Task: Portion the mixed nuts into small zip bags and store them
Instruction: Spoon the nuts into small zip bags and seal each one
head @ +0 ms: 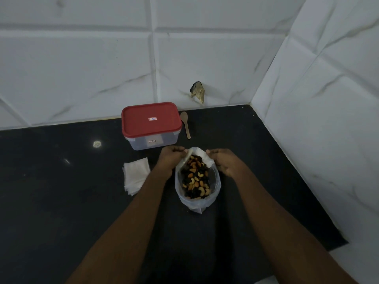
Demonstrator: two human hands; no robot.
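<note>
Both left hand (pixel 170 159) and right hand (pixel 224 162) pinch the nut bag (pixel 196 203) rim, fingers (pixel 178 149) clamped, likely opening it for scooping.

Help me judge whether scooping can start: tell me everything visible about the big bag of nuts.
The bag of nuts is a clear thin-plastic pouch standing upright on the black counter near the red-lidded box. Its mouth is open, showing mixed nuts, pale, tan and dark. The left hand and right hand pinch the far rim on either side.
</note>
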